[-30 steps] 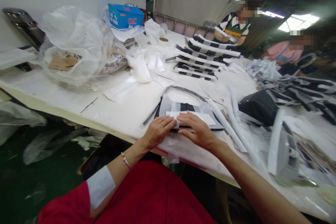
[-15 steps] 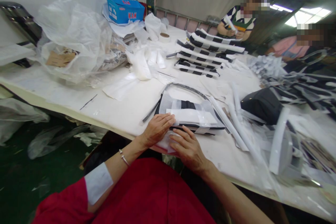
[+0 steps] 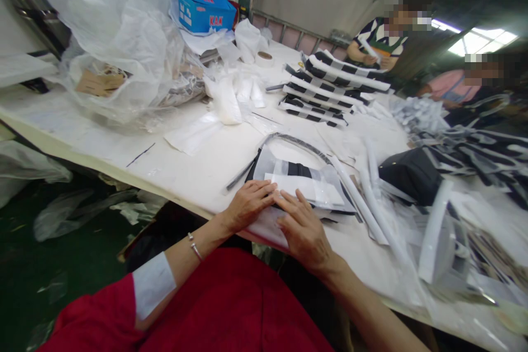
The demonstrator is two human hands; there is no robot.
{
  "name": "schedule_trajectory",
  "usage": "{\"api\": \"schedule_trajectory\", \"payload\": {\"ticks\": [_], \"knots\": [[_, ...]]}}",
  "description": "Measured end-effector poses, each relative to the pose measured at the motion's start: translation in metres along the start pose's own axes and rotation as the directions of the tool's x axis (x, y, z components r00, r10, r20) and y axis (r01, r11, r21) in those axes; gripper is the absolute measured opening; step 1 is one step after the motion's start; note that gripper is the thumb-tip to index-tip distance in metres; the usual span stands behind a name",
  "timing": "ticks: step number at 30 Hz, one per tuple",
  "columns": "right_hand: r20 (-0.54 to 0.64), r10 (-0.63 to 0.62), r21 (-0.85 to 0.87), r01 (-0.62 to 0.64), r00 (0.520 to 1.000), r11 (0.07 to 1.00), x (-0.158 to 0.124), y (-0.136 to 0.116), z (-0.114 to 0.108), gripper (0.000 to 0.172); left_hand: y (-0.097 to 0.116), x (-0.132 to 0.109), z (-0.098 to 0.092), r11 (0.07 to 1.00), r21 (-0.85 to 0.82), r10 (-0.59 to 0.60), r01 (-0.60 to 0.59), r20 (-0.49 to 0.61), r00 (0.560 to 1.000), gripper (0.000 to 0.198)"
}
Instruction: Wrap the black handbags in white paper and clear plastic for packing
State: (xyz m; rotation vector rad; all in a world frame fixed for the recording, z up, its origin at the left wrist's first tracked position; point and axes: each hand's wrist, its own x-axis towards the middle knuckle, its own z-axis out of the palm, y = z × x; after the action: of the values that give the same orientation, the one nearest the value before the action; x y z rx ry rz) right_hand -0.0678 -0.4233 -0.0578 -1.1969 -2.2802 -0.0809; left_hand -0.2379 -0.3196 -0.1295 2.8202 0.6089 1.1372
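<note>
A black handbag (image 3: 256, 169) lies on the table in front of me, its body wrapped in white sheet (image 3: 303, 187) with clear film over it. Its curved handle (image 3: 307, 143), covered in wrapping, points away from me. My left hand (image 3: 251, 204) rests flat on the bag's near left corner, fingers stretched over the edge of the wrap. Beside it, my right hand (image 3: 304, 231) has its fingers extended and apart, the tips touching the near edge of the wrap. The fingertips of both hands almost meet.
Wrapped black-and-white pieces (image 3: 330, 88) are stacked behind the bag. White tubes (image 3: 361, 203) and a black bag (image 3: 412, 173) lie right. Left are a large plastic bag (image 3: 124, 49) and a blue box (image 3: 206, 11). Two people (image 3: 379, 38) are across the table.
My right hand has moved forward, its fingertips now up on the wrap's near edge. The left hand stays at the near left corner. The view has shifted slightly.
</note>
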Motion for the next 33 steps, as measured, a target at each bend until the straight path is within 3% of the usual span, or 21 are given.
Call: {"api": "schedule_trajectory", "payload": {"ticks": [4, 9, 12, 16, 21, 25, 28, 33], "knots": [[0.140, 0.116, -0.042, -0.111, 0.983, 0.993, 0.022, 0.021, -0.010, 0.018, 0.001, -0.002, 0.002, 0.997, -0.058, -0.048, 0.048, -0.004, 0.999, 0.029], [0.438, 0.280, -0.249, -0.184, 0.854, 0.951, 0.047, 0.028, -0.017, 0.012, 0.007, -0.003, -0.005, 0.969, -0.154, -0.183, 0.195, 0.087, 0.979, 0.052], [0.517, 0.333, -0.319, -0.184, 0.788, 0.930, 0.060, 0.031, -0.021, 0.012, 0.013, -0.001, -0.010, 0.948, -0.192, -0.238, 0.254, 0.100, 0.966, 0.063], [0.563, 0.331, -0.324, -0.167, 0.757, 0.931, 0.070, 0.042, -0.021, 0.017, 0.019, 0.004, -0.010, 0.925, -0.194, -0.320, 0.326, 0.063, 0.945, 0.057], [0.578, 0.238, -0.254, -0.104, 0.780, 0.961, 0.062, 0.047, -0.023, 0.013, 0.020, 0.007, -0.013, 0.900, -0.249, -0.343, 0.357, 0.099, 0.934, 0.042], [0.520, 0.098, -0.135, -0.031, 0.849, 0.990, 0.043, 0.041, -0.024, 0.008, 0.013, 0.009, -0.021, 0.864, -0.318, -0.344, 0.391, 0.195, 0.919, 0.027], [0.444, 0.036, -0.093, 0.006, 0.895, 0.996, 0.031, 0.037, -0.024, 0.010, 0.010, 0.012, -0.022, 0.840, -0.337, -0.361, 0.425, 0.239, 0.902, 0.029], [0.405, 0.037, -0.106, 0.007, 0.914, 0.994, 0.032, 0.036, -0.022, 0.013, 0.015, 0.018, -0.010, 0.816, -0.308, -0.474, 0.489, 0.128, 0.871, 0.014]]}}
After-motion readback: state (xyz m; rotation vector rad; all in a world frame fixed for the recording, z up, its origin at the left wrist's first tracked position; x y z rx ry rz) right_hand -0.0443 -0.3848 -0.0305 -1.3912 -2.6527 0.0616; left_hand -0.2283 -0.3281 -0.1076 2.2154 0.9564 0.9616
